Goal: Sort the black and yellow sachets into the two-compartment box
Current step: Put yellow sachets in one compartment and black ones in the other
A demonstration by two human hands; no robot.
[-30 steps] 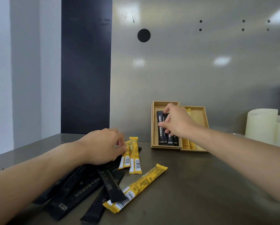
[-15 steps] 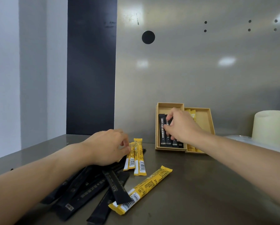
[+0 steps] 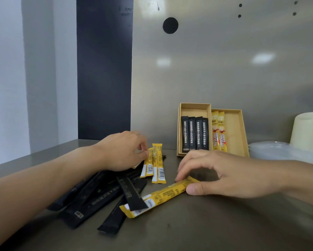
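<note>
My R hand [image 3: 226,176] has left the box [image 3: 233,134], black sachet [image 3: 204,133] in, & now pinches a yellow sachet [image 3: 161,196] in front of it.

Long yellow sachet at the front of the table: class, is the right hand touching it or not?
Touching. The head view shows the right hand with its thumb and a fingertip meeting the far end of the long yellow sachet, with no gap.

Open: we log bare counter [image 3: 215,229] front and right, and the box's [image 3: 234,134] right compartment beside two yellow sachets [image 3: 218,131]. Blocking: black sachet pile [image 3: 97,194] left; front yellow sachet [image 3: 163,194] lying slantwise across the middle; cream cylinder [image 3: 307,131] and clear plastic [image 3: 278,151] far right; steel wall [image 3: 224,69] behind the box.
</note>
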